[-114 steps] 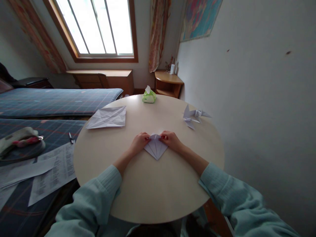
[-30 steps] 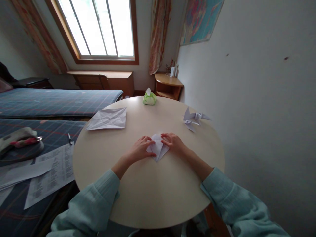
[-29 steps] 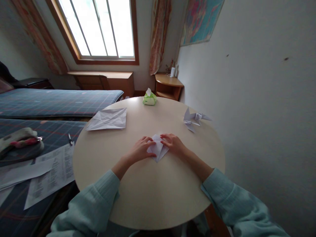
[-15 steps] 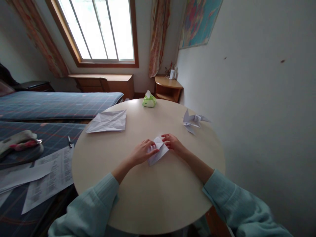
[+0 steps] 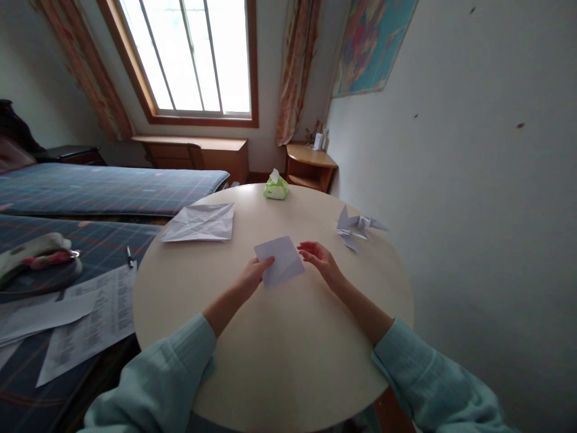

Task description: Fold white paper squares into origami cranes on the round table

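A square of folded white paper (image 5: 283, 261) is held up off the table, with a smooth face toward me. My left hand (image 5: 256, 273) pinches its left edge, the thumb lying on top and the fingers behind it. Just off the paper's right edge is my right hand (image 5: 321, 260), its fingers loosely bent and apart, with nothing in them. Both hands are over the middle of the round cream table (image 5: 288, 349).
A creased white sheet (image 5: 201, 222) lies at the table's left, folded paper figures (image 5: 358, 225) at its right, and a green tissue pack (image 5: 276, 187) at the far edge. Printed papers (image 5: 90, 325) and a pen (image 5: 130, 257) rest on the bed to the left. A wall stands at right.
The folded paper has gone from lying on the table under my left hand to being held up, its smooth face now showing. My right hand has come off its edge. The view has shifted slightly.
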The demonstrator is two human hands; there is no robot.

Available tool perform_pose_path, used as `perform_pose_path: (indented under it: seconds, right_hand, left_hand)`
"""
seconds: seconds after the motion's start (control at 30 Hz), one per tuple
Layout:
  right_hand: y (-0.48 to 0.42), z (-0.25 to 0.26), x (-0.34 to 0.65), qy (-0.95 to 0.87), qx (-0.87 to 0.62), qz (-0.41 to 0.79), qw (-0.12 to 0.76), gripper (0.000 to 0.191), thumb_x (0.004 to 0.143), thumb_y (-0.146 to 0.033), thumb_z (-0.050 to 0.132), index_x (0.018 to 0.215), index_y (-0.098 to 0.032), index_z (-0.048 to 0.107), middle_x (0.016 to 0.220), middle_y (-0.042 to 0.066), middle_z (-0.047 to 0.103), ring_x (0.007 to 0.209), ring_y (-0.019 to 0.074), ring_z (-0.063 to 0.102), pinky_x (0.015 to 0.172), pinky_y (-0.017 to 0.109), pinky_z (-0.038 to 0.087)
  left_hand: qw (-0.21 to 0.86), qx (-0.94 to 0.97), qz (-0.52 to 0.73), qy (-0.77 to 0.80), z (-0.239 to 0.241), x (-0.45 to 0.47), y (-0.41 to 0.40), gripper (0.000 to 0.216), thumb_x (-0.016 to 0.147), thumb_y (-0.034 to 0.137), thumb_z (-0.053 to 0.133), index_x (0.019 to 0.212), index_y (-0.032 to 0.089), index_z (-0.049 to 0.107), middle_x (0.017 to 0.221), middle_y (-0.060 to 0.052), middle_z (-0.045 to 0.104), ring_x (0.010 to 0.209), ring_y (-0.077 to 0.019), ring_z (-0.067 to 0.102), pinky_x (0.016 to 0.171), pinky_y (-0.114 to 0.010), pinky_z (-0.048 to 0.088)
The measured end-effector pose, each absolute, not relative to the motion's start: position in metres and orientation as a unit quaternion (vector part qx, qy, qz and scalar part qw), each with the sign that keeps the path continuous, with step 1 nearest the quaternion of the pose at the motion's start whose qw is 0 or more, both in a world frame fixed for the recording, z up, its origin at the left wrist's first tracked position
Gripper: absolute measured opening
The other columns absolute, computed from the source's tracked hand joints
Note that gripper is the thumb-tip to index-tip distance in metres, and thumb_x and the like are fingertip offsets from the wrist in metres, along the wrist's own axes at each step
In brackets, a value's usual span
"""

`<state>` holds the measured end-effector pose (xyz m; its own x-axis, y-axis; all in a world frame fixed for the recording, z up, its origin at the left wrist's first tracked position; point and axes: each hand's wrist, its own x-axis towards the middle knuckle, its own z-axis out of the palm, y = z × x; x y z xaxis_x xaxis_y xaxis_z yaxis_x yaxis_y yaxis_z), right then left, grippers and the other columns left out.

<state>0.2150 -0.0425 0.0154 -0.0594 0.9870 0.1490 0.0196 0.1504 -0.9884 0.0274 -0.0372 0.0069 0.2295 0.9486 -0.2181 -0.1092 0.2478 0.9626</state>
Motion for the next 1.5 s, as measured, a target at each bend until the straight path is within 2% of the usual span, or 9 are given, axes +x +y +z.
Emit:
perform_pose_path:
  seconds: [0.27, 0.4, 0.5, 0.6, 0.7, 1.0, 1.17, 1.33, 1.5]
  right_hand:
    - [-0.041, 0.003, 0.212, -0.539, -0.465, 0.551, 0.436, 0.034, 0.057, -0.039, 0.066, 0.080, -0.017, 0.055, 0.072, 0.001, 0.064, 0.063, 0.0150, 0.060, 0.059, 0.027, 0.046]
    - [-0.041, 0.001, 0.215, -0.634, -0.503, 0.448, 0.379, 0.027, 0.065, -0.035, 0.060, 0.084, -0.016, 0.058, 0.070, 0.002, 0.064, 0.062, 0.0152, 0.058, 0.057, 0.027, 0.045]
    - [-0.040, 0.001, 0.218, -0.721, -0.540, 0.272, 0.338, 0.025, 0.069, -0.029, 0.057, 0.089, -0.015, 0.059, 0.067, 0.001, 0.060, 0.060, 0.0144, 0.054, 0.060, 0.029, 0.045]
    - [-0.039, 0.000, 0.220, -0.758, -0.530, 0.152, 0.347, 0.036, 0.066, -0.024, 0.061, 0.100, -0.015, 0.055, 0.083, 0.006, 0.059, 0.072, 0.0167, 0.054, 0.070, 0.033, 0.045]
    - [-0.038, -0.001, 0.221, -0.802, -0.464, 0.135, 0.350, 0.042, 0.066, -0.026, 0.063, 0.106, -0.017, 0.051, 0.101, 0.009, 0.056, 0.093, 0.0197, 0.052, 0.082, 0.037, 0.043]
    - [-0.043, 0.002, 0.220, -0.839, -0.423, 0.207, 0.273, 0.055, 0.072, -0.049, 0.055, 0.115, -0.015, 0.049, 0.115, 0.012, 0.054, 0.106, 0.0217, 0.049, 0.092, 0.039, 0.038]
    - [-0.042, 0.004, 0.223, -0.844, -0.412, 0.218, 0.264, 0.060, 0.070, -0.052, 0.055, 0.119, -0.017, 0.047, 0.118, 0.012, 0.052, 0.110, 0.0225, 0.046, 0.094, 0.040, 0.036]
    - [-0.044, 0.003, 0.222, -0.846, -0.409, 0.205, 0.276, 0.063, 0.065, -0.047, 0.063, 0.118, -0.017, 0.047, 0.118, 0.012, 0.052, 0.109, 0.0226, 0.048, 0.093, 0.039, 0.038]
    - [-0.048, 0.001, 0.213, -0.834, -0.447, 0.136, 0.293, 0.036, 0.074, -0.023, 0.057, 0.109, -0.016, 0.054, 0.109, 0.010, 0.059, 0.102, 0.0195, 0.054, 0.089, 0.034, 0.043]
  left_hand:
    - [0.694, 0.444, 0.395, 0.408, -0.003, 0.027, -0.035, 0.048, 0.067, 0.030, 0.064, 0.109, 0.012, 0.051, 0.108, -0.012, 0.059, 0.092, -0.0211, 0.059, 0.080, -0.032, 0.048]
    - [0.526, 0.620, 0.376, 0.446, 0.000, 0.016, -0.026, 0.070, 0.065, 0.035, 0.066, 0.126, 0.019, 0.035, 0.120, -0.013, 0.051, 0.106, -0.0235, 0.052, 0.087, -0.040, 0.043]
    - [0.340, 0.795, 0.315, 0.392, 0.004, 0.008, -0.028, 0.082, 0.057, 0.040, 0.071, 0.128, 0.019, 0.035, 0.135, -0.014, 0.034, 0.124, -0.0255, 0.031, 0.101, -0.042, 0.027]
    - [0.280, 0.881, 0.178, 0.337, 0.005, 0.004, -0.033, 0.086, 0.053, 0.044, 0.071, 0.128, 0.021, 0.036, 0.138, -0.012, 0.030, 0.128, -0.0263, 0.022, 0.105, -0.043, 0.017]
    - [0.257, 0.900, 0.132, 0.327, 0.005, 0.003, -0.035, 0.089, 0.053, 0.047, 0.071, 0.129, 0.022, 0.034, 0.139, -0.012, 0.027, 0.129, -0.0267, 0.019, 0.105, -0.044, 0.015]
    - [0.269, 0.896, 0.115, 0.334, 0.012, 0.003, -0.034, 0.080, 0.065, 0.054, 0.058, 0.131, 0.016, 0.031, 0.139, -0.012, 0.025, 0.130, -0.0231, 0.017, 0.106, -0.040, 0.015]
    - [0.273, 0.891, 0.137, 0.334, 0.007, 0.003, -0.030, 0.061, 0.075, 0.041, 0.053, 0.128, 0.016, 0.036, 0.137, -0.011, 0.031, 0.128, -0.0209, 0.023, 0.105, -0.038, 0.019]
    - [0.255, 0.858, 0.243, 0.374, 0.007, 0.010, -0.033, 0.037, 0.083, 0.024, 0.038, 0.118, 0.017, 0.049, 0.124, -0.007, 0.050, 0.114, -0.0186, 0.046, 0.098, -0.035, 0.034]
    - [0.224, 0.856, 0.273, 0.377, 0.002, 0.016, -0.036, 0.040, 0.076, 0.010, 0.040, 0.113, 0.019, 0.054, 0.120, -0.004, 0.054, 0.109, -0.0170, 0.051, 0.094, -0.031, 0.039]
